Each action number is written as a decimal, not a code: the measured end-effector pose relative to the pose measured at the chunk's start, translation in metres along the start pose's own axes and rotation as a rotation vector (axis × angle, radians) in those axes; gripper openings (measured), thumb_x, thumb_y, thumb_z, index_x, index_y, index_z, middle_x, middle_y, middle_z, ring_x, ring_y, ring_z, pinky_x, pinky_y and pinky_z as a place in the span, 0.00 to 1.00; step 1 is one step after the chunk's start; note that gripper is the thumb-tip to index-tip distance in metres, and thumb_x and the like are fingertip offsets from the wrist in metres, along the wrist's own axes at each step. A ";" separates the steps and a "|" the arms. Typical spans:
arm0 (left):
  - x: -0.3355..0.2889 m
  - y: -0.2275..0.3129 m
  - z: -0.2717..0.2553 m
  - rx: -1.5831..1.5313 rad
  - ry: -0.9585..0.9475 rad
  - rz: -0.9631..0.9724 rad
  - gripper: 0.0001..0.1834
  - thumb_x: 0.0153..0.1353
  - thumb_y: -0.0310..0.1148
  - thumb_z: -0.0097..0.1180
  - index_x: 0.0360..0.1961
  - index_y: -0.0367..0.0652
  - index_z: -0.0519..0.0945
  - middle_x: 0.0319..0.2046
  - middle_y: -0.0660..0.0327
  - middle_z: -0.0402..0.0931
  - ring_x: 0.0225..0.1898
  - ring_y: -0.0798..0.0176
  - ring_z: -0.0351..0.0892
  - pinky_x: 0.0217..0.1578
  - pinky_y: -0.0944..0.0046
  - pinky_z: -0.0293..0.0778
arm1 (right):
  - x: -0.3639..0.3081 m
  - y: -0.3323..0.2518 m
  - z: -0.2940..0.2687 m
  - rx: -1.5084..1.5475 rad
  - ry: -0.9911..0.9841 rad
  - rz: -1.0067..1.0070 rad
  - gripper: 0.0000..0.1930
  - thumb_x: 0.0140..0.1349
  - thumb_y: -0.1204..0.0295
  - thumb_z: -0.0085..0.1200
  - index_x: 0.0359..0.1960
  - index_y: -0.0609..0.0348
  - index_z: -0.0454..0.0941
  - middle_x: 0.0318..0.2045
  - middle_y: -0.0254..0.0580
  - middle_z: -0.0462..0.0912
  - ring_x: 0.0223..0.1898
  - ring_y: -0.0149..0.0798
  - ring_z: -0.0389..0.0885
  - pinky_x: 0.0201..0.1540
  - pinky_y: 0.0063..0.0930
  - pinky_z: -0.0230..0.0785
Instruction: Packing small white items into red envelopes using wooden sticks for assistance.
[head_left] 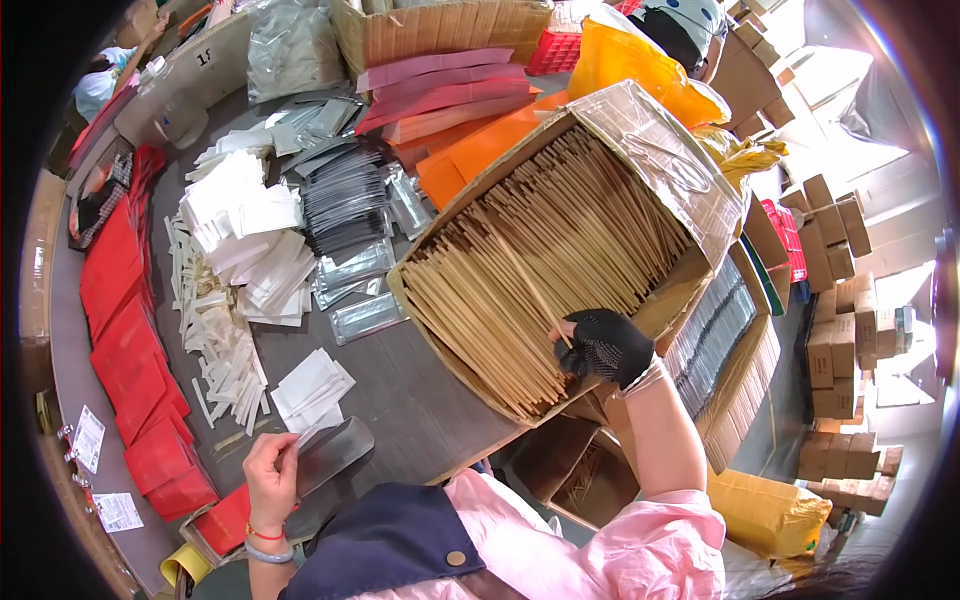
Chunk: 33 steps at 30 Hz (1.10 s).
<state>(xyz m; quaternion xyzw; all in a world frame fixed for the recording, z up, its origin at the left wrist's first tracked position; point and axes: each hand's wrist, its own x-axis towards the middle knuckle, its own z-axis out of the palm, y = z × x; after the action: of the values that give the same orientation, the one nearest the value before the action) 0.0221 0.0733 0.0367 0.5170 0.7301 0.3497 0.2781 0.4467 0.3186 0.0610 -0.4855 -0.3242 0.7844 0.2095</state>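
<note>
My left hand (pixel 270 480), bare with a bracelet at the wrist, pinches one end of a translucent plastic sleeve (pixel 342 450) above the table's front edge. A small white edge shows beside its fingertips. My right hand (pixel 607 348), in a black fingerless glove, is closed at the near right part of a big cardboard box (pixel 655 130). Its thumb and fingers grip a slender wooden stick (pixel 540 300) that slants up over the others. Rows of similar wooden sticks (pixel 580 210) fill that box. Just beyond my left hand lies a small stack of white paper slips (pixel 312 388).
Red envelopes (pixel 125 370) line the left side. Heaped white papers (pixel 240 205), white strips (pixel 225 345) and stacked clear sleeves (pixel 347 200) cover the table's middle. Orange sheets (pixel 455 170) lie behind. An open carton (pixel 570 460) stands below the front edge; a yellow package (pixel 765 512) is at right.
</note>
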 end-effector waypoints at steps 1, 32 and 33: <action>0.000 0.002 0.000 -0.001 0.001 0.008 0.05 0.61 0.22 0.58 0.38 0.33 0.81 0.28 0.59 0.75 0.27 0.67 0.73 0.30 0.69 0.68 | -0.001 0.002 0.000 -0.002 -0.002 -0.002 0.18 0.63 0.64 0.58 0.41 0.74 0.79 0.28 0.47 0.82 0.27 0.37 0.82 0.31 0.26 0.75; -0.055 0.001 -0.007 -0.067 0.129 0.105 0.05 0.62 0.22 0.57 0.39 0.33 0.81 0.30 0.60 0.76 0.26 0.70 0.74 0.27 0.71 0.69 | -0.033 0.041 0.064 0.020 -0.047 -0.056 0.11 0.64 0.68 0.60 0.35 0.65 0.76 0.25 0.42 0.80 0.23 0.33 0.78 0.26 0.24 0.69; -0.056 0.001 -0.007 -0.083 0.122 0.094 0.05 0.62 0.21 0.57 0.39 0.33 0.81 0.30 0.60 0.75 0.25 0.71 0.74 0.26 0.71 0.68 | -0.034 0.041 0.065 0.019 -0.047 -0.058 0.11 0.64 0.68 0.60 0.35 0.65 0.76 0.25 0.42 0.80 0.23 0.33 0.78 0.26 0.24 0.69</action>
<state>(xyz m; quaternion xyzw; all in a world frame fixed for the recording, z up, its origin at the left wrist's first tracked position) 0.0347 0.0192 0.0446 0.5163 0.7057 0.4231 0.2375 0.4026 0.2477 0.0735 -0.4556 -0.3352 0.7922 0.2291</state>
